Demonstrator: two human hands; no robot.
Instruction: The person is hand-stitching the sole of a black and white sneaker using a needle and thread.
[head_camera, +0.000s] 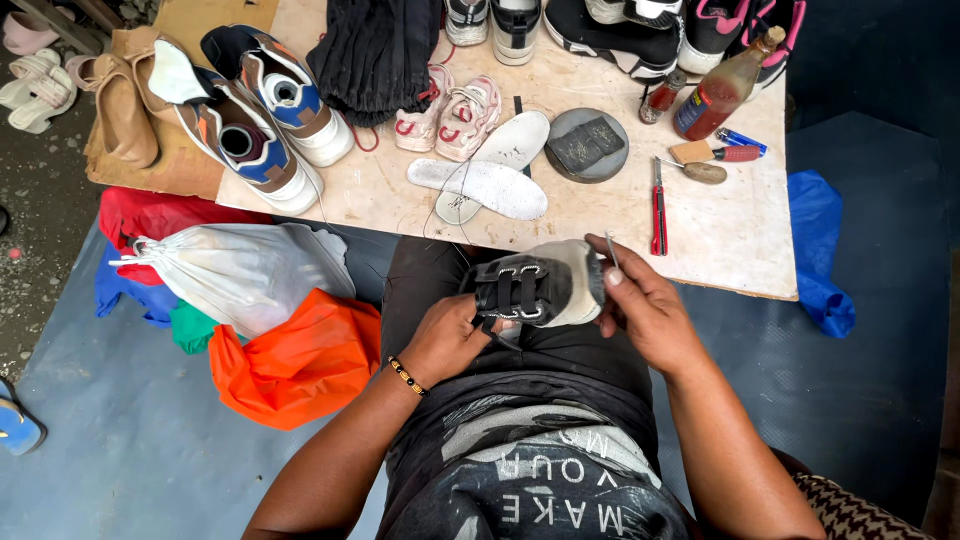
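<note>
A black shoe with straps and a pale worn toe (540, 285) rests on my lap, toe pointing right. My left hand (447, 338) grips its heel end from below; a beaded bracelet sits on that wrist. My right hand (640, 305) is closed around the toe and pinches a thin metal needle (611, 248) that sticks up by the toe. Just beyond, two white insoles (485, 180) lie crossed on the low wooden board (740, 230).
On the board: blue-and-white sneakers (265, 125), small pink shoes (450, 115), a round grey disc (587, 145), a red-handled cutter (658, 210), a brown bottle (720, 90), more shoes along the back. White, orange and red bags (270, 310) lie on the left floor.
</note>
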